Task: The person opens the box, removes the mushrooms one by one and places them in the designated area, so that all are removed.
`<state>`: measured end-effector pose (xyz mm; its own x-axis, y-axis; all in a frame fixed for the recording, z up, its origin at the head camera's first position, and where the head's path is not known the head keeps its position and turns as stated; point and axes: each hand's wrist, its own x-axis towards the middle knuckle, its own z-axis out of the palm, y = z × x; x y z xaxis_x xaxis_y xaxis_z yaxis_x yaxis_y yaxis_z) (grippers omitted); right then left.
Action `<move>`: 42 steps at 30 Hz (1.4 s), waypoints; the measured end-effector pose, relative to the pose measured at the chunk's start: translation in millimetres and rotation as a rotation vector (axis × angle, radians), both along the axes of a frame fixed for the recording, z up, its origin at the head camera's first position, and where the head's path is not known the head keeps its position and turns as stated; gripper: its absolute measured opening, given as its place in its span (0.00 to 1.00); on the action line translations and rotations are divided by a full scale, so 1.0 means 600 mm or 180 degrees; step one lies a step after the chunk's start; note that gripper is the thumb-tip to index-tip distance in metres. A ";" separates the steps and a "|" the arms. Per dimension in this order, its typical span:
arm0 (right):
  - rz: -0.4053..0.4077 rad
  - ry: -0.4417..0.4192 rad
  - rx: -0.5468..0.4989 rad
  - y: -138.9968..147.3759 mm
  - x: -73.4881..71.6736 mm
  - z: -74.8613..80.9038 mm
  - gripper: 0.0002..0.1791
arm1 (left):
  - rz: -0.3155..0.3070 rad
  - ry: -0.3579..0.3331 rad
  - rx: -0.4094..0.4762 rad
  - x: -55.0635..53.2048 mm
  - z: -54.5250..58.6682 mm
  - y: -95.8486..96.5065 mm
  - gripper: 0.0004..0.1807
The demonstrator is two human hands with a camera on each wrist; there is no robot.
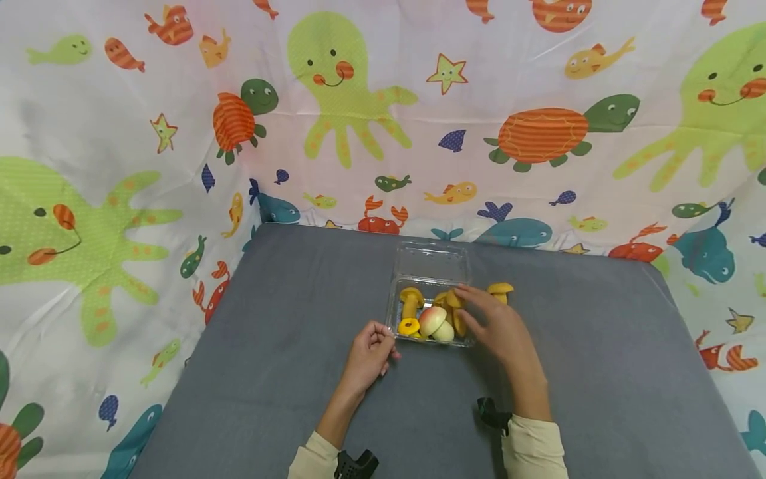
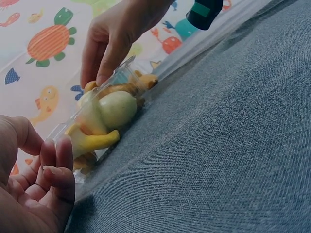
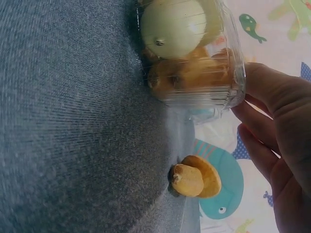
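Note:
A clear plastic clamshell box [image 1: 391, 313] stands on the table with its lid raised at the back. Inside are several toy mushrooms: a pale one with a pinkish cap [image 1: 432, 320], a yellow-brown one [image 1: 410, 303] at the left, and others partly hidden. My left hand [image 1: 369, 352] pinches the box's front left corner, its other fingers curled. From the right, my right hand [image 1: 499, 324] reaches over the box's rim. Its thumb and fingertips are around a brown mushroom [image 2: 90, 86], which shows between them in the left wrist view.
Another yellow-brown mushroom [image 1: 500, 290] lies on the table just right of the box, behind my right hand. The grey cloth table [image 1: 287, 319] meets a curtain [image 1: 383, 146] printed with sea animals at the back and sides. Each wrist carries a black camera.

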<state>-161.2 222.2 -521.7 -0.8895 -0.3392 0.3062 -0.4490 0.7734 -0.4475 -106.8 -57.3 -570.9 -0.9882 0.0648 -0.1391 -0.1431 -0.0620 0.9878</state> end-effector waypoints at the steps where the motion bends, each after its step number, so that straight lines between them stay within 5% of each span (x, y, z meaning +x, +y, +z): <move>1: 0.0000 0.0000 0.0011 0.000 -0.001 0.000 0.28 | 0.0000 -0.0001 0.0011 0.000 0.000 0.000 0.06; 12: -0.0093 0.0023 0.0024 -0.002 -0.003 -0.001 0.27 | -0.0003 0.0001 0.0056 -0.001 0.000 0.000 0.06; 42: -0.0141 0.0753 -0.0103 -0.010 -0.006 -0.009 0.22 | 0.0001 0.0016 0.0048 -0.002 0.000 -0.007 0.05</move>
